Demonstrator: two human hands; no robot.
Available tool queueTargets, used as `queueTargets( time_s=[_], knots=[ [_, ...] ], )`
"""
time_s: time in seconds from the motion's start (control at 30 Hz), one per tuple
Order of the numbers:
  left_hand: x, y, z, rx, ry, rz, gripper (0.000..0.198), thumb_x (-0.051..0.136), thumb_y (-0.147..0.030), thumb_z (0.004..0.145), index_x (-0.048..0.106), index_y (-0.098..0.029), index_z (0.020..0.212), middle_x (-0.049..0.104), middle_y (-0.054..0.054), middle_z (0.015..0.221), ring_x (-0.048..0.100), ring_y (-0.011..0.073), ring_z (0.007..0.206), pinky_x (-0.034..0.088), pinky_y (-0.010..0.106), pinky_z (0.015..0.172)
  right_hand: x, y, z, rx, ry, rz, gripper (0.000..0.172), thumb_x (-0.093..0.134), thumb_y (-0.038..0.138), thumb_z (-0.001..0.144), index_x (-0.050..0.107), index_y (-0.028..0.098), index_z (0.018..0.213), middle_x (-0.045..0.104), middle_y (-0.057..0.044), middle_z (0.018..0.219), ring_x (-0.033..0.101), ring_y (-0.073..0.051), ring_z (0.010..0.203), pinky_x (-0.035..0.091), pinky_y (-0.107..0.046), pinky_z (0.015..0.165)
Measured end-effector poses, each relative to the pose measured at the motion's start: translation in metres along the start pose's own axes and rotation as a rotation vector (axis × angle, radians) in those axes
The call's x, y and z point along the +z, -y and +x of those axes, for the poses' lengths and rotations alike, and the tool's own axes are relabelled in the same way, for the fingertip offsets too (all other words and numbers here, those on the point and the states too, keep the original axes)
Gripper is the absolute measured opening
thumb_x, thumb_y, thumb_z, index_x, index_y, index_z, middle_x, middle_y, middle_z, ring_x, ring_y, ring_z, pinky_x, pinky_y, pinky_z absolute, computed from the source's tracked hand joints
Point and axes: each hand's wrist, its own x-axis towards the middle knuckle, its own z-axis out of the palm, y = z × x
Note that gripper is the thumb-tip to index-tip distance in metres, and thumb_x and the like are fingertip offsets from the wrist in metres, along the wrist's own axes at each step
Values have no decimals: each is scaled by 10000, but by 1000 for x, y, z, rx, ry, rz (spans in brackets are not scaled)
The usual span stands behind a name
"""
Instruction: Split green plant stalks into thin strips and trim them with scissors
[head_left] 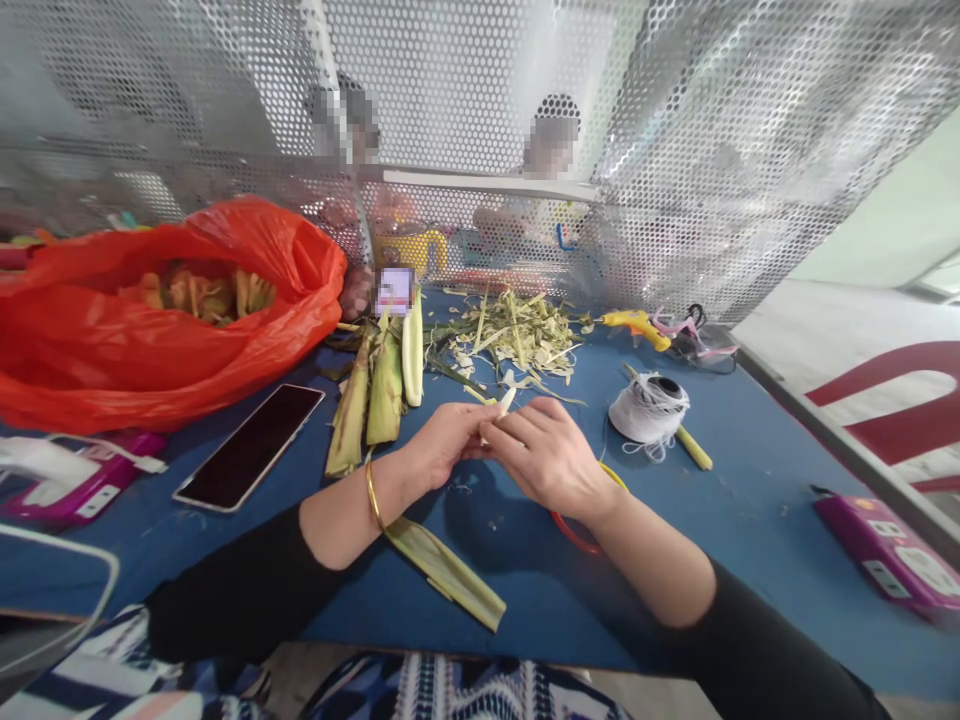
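My left hand (454, 435) and my right hand (546, 452) meet over the middle of the blue table, fingers pinched together. Between them is a small pale strip of leaf sheath (508, 400), its tip poking up; the rest is hidden by the fingers. A long greenish leaf-sheath piece (448, 575) lies flat below my left wrist. Left of the hands rest several thicker green and brownish sheath pieces (385, 385). Past the fingertips is a heap of shredded plant strips (517, 335). Under my right wrist shows part of a red and yellow curved thing (576, 535).
A red plastic bag (300, 270) with plant pieces stands at left, beside a phone (251, 447). To the right are a white thread spool (646, 412), a yellow glue gun (637, 325) and a purple power strip (889, 550). A perforated metal screen (480, 60) borders the back; people sit behind it.
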Motion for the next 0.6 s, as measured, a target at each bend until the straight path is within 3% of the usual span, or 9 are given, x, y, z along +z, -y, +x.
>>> queueTargets(
  time_s=[0.17, 0.33, 0.47, 0.6],
  knots=[
    [-2, -2, 2, -78, 59, -107, 319, 773, -340, 675, 535, -149, 583, 484, -52, 515, 461, 59, 463, 410, 194, 485, 5, 2, 1, -79, 50, -140, 274, 372, 132, 976, 591, 160, 813, 563, -16, 672, 448, -165, 636, 334, -321, 725],
    [-2, -5, 0, -60, 129, -51, 285, 860, -227, 524, 600, -128, 584, 554, -35, 569, 515, 61, 537, 425, 186, 544, 8, 1, 0, -90, 6, -141, 341, 351, 115, 973, 546, 170, 698, 545, -24, 652, 430, -163, 616, 333, -310, 685],
    [-3, -6, 1, -17, 68, -29, 350, 902, -303, 444, 648, -116, 598, 614, -4, 595, 558, 83, 583, 447, 204, 594, 9, 5, -1, -61, -93, -113, 343, 365, 93, 959, 538, 165, 672, 531, -28, 628, 430, -161, 612, 333, -293, 662],
    [-2, -7, 0, 36, -5, -11, 360, 894, -354, 452, 689, -116, 628, 671, 42, 630, 594, 119, 623, 438, 214, 582, 8, 13, -1, -70, -121, -80, 316, 388, 68, 936, 538, 167, 676, 526, -32, 630, 443, -168, 629, 351, -293, 695]
  ],
)
